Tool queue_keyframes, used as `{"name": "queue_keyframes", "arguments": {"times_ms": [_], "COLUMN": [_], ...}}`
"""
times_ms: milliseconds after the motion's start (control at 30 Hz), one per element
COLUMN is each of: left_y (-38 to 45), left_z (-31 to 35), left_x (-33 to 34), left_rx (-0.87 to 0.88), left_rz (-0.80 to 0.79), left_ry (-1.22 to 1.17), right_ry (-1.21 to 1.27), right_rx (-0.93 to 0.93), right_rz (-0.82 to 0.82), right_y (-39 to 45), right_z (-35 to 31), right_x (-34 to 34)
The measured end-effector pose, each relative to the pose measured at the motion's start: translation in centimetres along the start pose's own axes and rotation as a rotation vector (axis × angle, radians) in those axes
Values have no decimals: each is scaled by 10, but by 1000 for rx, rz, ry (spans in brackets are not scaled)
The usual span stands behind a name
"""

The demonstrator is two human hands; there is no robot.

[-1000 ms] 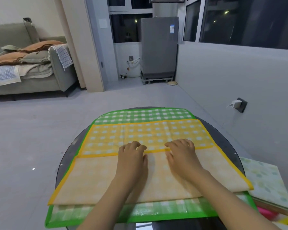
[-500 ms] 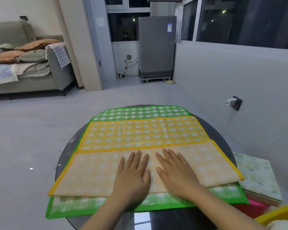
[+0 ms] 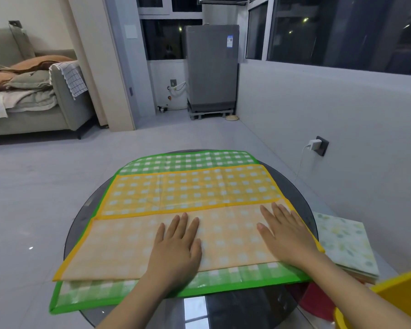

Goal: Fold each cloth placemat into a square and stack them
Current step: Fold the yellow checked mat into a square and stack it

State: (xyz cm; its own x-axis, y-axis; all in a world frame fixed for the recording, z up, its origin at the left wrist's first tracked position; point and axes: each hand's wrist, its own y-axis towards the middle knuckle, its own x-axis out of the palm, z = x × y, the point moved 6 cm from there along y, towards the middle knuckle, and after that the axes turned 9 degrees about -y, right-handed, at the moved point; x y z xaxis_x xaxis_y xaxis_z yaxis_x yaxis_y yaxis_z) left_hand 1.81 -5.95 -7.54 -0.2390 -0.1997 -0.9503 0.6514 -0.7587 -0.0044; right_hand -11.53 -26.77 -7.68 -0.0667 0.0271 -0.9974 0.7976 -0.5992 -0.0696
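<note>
The yellow mat (image 3: 188, 188) lies across the middle of the round table (image 3: 292, 184), its near half turned up over itself so the pale underside faces up and the folded edge runs from 9 to 3 o'clock across the mat. This looks like the first fold being pressed flat: both hands rest on the pale flap, palms down, fingers spread and gripping nothing. The left hand (image 3: 176, 248) sits near the flap's centre, the right hand (image 3: 282, 236) towards its 3 o'clock end, close to the yellow border. The folded piece is a long strip, so the next move probably calls for pinching one short end and carrying it across to the other to reach a square, with edges lined up before pressing. The fabric is thin gingham with white checks and a solid bound hem; faint creases cross the far half. Beneath it, at 6 and 12 o'clock, a green mat (image 3: 188, 160) of the same weave shows, larger in outline and unfolded. At 3 o'clock, touching or just beside the green mat's corner, a stack (image 3: 342, 243) of folded squares sits, the top one pale with soft dots. The tabletop is dark, glossy glass.
</note>
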Motion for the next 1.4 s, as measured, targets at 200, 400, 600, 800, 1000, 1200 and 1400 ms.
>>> {"name": "queue_keyframes", "arguments": {"times_ms": [200, 400, 600, 800, 1000, 1200, 1400], "left_y": [0, 2, 1, -13, -36, -40, -40], "left_z": [1, 4, -11, -71, -134, -142, -126], "left_x": [0, -1, -4, -21, -40, -42, -46], "left_rx": [-2, -8, 33, -27, -135, -156, -172], "left_rz": [-1, -2, -2, 53, 100, 74, 75], "left_ry": [-7, -15, -19, -3, 12, 39, -95], "right_ry": [67, 114, 30, 8, -5, 1, 10], "right_rx": [-50, -248, -272, -272, -273, -270, -273], "right_rz": [-13, 17, 15, 21, 34, 28, -6], "right_y": [-2, 1, 3, 1, 1, 0, 0], "right_z": [-32, -97, -109, -108, -109, -112, -113], "right_x": [-5, -10, -3, -2, -3, -3, -10]}}
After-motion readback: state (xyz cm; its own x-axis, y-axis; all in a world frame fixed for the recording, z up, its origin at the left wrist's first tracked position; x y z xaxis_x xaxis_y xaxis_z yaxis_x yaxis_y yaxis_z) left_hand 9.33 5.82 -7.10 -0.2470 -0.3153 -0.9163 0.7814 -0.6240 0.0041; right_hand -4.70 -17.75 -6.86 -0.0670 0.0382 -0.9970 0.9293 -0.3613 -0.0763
